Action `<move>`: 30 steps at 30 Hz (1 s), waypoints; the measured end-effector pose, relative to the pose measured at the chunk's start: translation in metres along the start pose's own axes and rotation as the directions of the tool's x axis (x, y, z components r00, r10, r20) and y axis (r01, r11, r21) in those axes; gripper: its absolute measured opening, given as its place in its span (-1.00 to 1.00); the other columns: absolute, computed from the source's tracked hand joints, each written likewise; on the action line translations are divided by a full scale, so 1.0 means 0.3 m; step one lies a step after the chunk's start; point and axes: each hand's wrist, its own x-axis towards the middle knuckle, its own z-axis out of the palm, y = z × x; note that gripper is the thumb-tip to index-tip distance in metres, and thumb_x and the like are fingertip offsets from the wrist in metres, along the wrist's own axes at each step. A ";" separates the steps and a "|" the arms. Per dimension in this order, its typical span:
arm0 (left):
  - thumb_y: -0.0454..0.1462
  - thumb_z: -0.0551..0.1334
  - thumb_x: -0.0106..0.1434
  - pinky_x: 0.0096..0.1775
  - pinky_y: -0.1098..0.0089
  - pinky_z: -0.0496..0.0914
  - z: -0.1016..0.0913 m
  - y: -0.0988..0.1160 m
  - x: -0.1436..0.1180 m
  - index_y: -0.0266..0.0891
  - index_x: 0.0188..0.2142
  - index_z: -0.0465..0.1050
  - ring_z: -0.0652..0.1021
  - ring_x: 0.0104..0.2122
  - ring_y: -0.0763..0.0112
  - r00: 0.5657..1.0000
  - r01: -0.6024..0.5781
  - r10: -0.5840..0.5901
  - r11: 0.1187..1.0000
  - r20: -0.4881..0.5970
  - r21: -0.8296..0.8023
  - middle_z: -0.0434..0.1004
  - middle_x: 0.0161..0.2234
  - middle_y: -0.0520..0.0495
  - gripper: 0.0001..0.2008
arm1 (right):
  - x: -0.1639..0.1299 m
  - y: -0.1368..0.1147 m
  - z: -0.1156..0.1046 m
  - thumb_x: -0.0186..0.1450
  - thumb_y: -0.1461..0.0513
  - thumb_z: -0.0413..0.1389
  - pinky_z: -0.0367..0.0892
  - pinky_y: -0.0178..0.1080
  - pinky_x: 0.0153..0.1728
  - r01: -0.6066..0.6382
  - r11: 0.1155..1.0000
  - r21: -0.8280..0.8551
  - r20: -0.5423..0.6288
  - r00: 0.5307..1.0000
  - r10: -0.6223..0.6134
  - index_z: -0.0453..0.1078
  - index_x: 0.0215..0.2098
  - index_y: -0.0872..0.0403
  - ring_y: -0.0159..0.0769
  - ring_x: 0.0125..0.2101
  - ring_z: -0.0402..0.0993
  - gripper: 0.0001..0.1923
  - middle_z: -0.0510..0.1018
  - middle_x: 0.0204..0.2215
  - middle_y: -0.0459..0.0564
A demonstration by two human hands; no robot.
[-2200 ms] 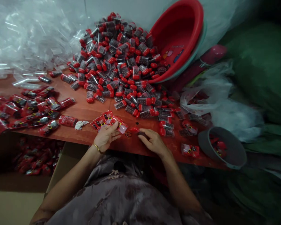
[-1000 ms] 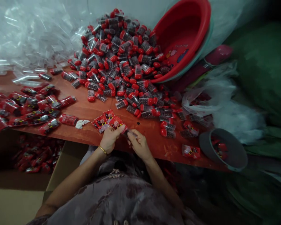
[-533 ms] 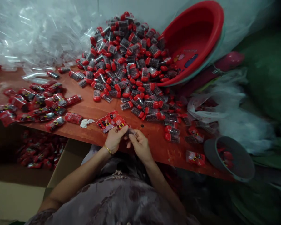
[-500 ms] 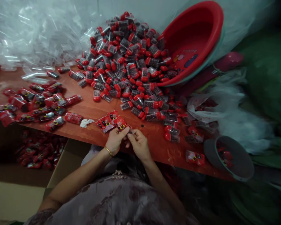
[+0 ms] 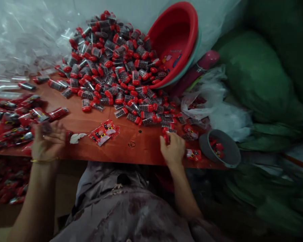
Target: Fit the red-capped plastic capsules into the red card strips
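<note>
My right hand (image 5: 173, 148) closes its thumb and fingers on a red-capped clear tube (image 5: 166, 137) at the front of the large heap. On the left, my left hand (image 5: 49, 141) is palm up with its fingers apart, at the edge of a pile of red-wrapped tubes (image 5: 8, 134). A dark blurred patch shows between its thumb and fingers; I cannot make out what it is. Flat red printed sleeves (image 5: 101, 135) lie on the table between my hands. The heap of red-capped tubes (image 5: 111, 74) with dark contents rises behind them.
A red basin (image 5: 175, 40) tilts against the heap's right side. Farther right are a white plastic bag (image 5: 217, 111) and a grey bowl (image 5: 207, 144) with red pieces. Clear empty tubes (image 5: 7, 79) fill the back left. Wrapped tubes (image 5: 11, 181) lie below the table edge.
My hands have parted from the middle: the left went to the wrapped pile, the right to the heap's front, where it took hold of a tube. The view has shifted right.
</note>
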 end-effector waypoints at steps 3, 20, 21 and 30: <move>0.09 -0.23 0.33 -0.19 0.51 0.43 -0.019 0.031 0.008 -0.30 -0.30 0.44 0.52 -0.15 0.50 0.982 -0.185 0.184 0.983 -0.043 0.000 0.61 -0.28 0.03 -0.37 | -0.034 0.095 0.031 0.27 0.08 0.00 0.23 0.04 -0.13 -0.042 0.991 -0.128 -0.009 0.999 0.042 0.36 -0.11 0.21 0.04 -0.13 0.33 -0.61 0.44 -0.14 0.31; -0.18 0.19 0.19 0.19 -0.07 -0.10 0.154 -0.378 0.063 -0.02 -0.22 0.58 0.16 0.24 -0.04 0.737 -0.594 0.199 -0.267 0.646 0.759 0.40 0.10 -0.10 -0.79 | -0.016 -0.184 0.164 0.31 0.11 -0.02 0.19 0.07 -0.06 0.120 0.992 0.046 0.066 0.990 -0.123 0.36 -0.03 0.11 0.07 0.02 0.26 -0.65 0.39 0.03 0.24; -0.18 0.20 0.19 0.19 -0.06 -0.09 0.151 -0.382 0.058 -0.02 -0.21 0.58 0.16 0.23 -0.04 0.733 -0.597 0.210 -0.256 0.647 0.760 0.40 0.11 -0.10 -0.79 | -0.019 -0.188 0.155 0.30 0.13 -0.01 0.17 0.08 -0.04 0.131 0.989 0.068 0.044 0.990 -0.134 0.39 -0.05 0.08 0.05 0.02 0.27 -0.68 0.41 0.02 0.22; -0.17 0.28 0.14 0.17 -0.01 0.04 0.189 -0.381 -0.024 -0.01 -0.29 0.59 0.35 0.13 0.09 0.717 -0.655 0.323 0.006 0.618 0.756 0.50 0.01 -0.09 -0.86 | 0.017 -0.369 0.158 0.30 0.10 -0.01 0.36 -0.21 -0.18 -0.049 0.774 0.632 0.202 0.974 -0.103 0.36 -0.07 0.08 -0.28 -0.28 0.45 -0.68 0.50 -0.16 0.12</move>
